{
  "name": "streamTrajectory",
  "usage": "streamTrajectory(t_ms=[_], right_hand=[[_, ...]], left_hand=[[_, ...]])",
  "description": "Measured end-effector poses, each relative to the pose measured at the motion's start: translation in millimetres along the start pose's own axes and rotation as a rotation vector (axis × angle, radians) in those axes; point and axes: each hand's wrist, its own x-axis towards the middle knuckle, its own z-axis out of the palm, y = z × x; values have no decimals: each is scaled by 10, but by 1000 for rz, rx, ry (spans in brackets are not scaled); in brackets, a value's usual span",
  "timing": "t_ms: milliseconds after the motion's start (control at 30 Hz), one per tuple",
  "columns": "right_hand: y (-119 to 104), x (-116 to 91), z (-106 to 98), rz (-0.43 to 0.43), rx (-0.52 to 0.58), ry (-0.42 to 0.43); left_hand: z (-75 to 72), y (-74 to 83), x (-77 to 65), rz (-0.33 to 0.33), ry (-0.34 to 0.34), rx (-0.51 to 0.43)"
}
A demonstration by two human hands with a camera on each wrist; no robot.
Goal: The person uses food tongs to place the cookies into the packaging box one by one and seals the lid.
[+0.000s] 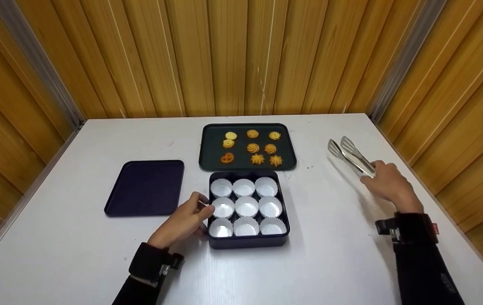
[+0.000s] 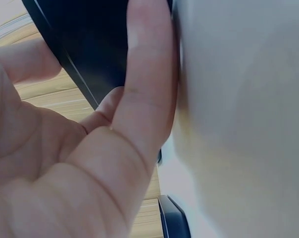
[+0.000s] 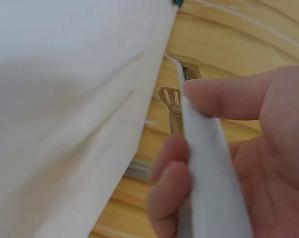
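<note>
My left hand (image 1: pixel 184 220) holds the left side of a dark navy box (image 1: pixel 247 242), the thumb at its rim and the fingers against the outer wall. In the left wrist view the fingers (image 2: pixel 147 74) lie along the dark box wall (image 2: pixel 90 44). White fluted paper cups (image 1: pixel 246 207) stand in rows inside the box, with nothing in them. Off to the right, my right hand (image 1: pixel 389 186) grips metal tongs (image 1: pixel 351 156) by the handle end. Their slotted tips are spread apart and point away from me. The right wrist view shows thumb and fingers around the tongs (image 3: pixel 209 168).
Behind the box lies a dark green tray (image 1: pixel 241 163) with several cookies (image 1: pixel 253 148) and a pretzel (image 1: pixel 227 158). A flat navy lid (image 1: pixel 146 188) rests left of the box. Wood-patterned walls (image 1: pixel 224 59) enclose the white table (image 1: pixel 330 262) at the back and sides.
</note>
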Motion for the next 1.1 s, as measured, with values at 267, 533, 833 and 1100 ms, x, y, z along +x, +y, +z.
streamTrajectory(t_ms=[267, 533, 833, 1100], right_hand=[[-592, 45, 35, -44, -58, -10], [-859, 133, 264, -117, -110, 3], [-891, 238, 372, -168, -150, -2], [-843, 313, 402, -178, -163, -5]], left_hand=[[21, 4, 2, -1, -14, -35], [28, -8, -4, 2, -21, -62], [9, -13, -9, -10, -9, -26], [-3, 4, -14, -10, -23, -53]])
